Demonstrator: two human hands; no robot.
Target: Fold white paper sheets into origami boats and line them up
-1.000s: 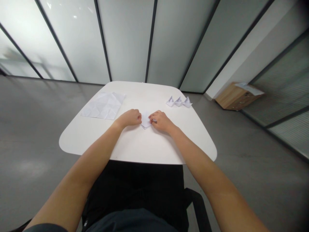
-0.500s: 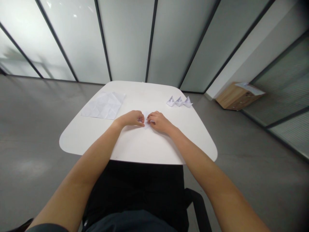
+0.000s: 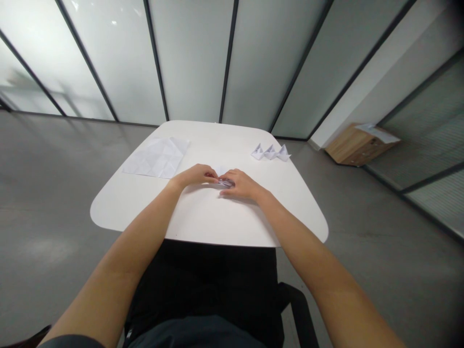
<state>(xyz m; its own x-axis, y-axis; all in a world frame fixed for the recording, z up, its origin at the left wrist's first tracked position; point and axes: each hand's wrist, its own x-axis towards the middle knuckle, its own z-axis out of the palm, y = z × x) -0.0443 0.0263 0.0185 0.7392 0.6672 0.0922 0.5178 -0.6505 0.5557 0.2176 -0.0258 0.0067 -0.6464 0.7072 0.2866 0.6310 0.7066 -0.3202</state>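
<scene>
My left hand [image 3: 195,175] and my right hand [image 3: 241,184] meet at the middle of the white table [image 3: 208,217]. Both pinch a small folded piece of white paper [image 3: 224,181], most of it hidden between the fingers. The fingers of both hands are closed on the paper, which sits just above the tabletop.
A creased flat sheet of white paper [image 3: 156,158] lies at the table's far left. Three small folded paper boats [image 3: 270,152] stand in a row at the far right. A wooden box [image 3: 358,143] sits on the floor to the right. Glass wall panels rise behind the table.
My hands have come together and closed on the folded paper, which lay flat and more exposed between them a second ago. It now shows as a narrower shape.
</scene>
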